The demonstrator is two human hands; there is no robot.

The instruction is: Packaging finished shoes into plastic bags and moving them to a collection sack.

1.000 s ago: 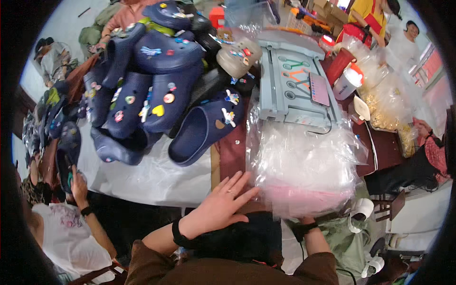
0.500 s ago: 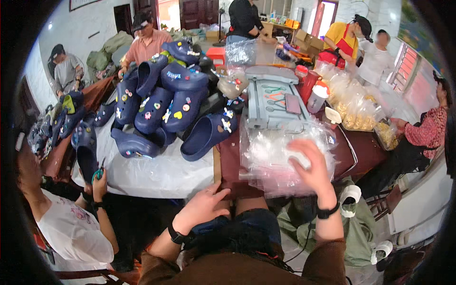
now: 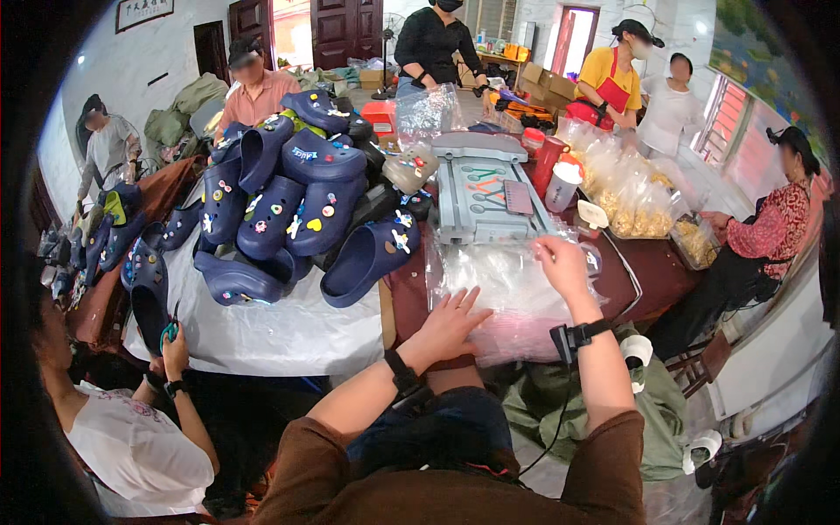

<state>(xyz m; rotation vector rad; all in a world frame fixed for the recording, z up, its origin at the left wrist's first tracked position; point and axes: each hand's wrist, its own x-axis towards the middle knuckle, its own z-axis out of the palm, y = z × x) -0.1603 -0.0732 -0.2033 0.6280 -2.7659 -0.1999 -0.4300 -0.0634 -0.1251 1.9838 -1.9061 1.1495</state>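
Pressing flat on a stack of clear plastic bags (image 3: 503, 293), the left hand (image 3: 451, 322) has its fingers spread apart, palm down on the near part of the stack. Right hand (image 3: 560, 264) is at the far right corner of the same stack, fingers curled together and pinched on a bag edge. Stack lies on the dark brown desk (image 3: 643, 276), right in front of the person, w/ its near edge hanging over the desk's front edge. Both wrists carry black straps.

Just beyond the bags sits a grey plastic tray (image 3: 481, 188) w/ small tools on it. Left of that, a big heap of navy clogs (image 3: 289, 210) w/ coloured charms, piled on a white sheet (image 3: 280, 328) covering that side of the desk. Right of the tray: a red cup (image 3: 547, 162), a white cup (image 3: 563, 185), then bags of yellowish snacks (image 3: 634, 197).

Several other ppl around the desk. One at lower left in a white top holds green-handled scissors (image 3: 169, 331). One in a yellow shirt w/ red apron (image 3: 608, 83) stands at the far side.
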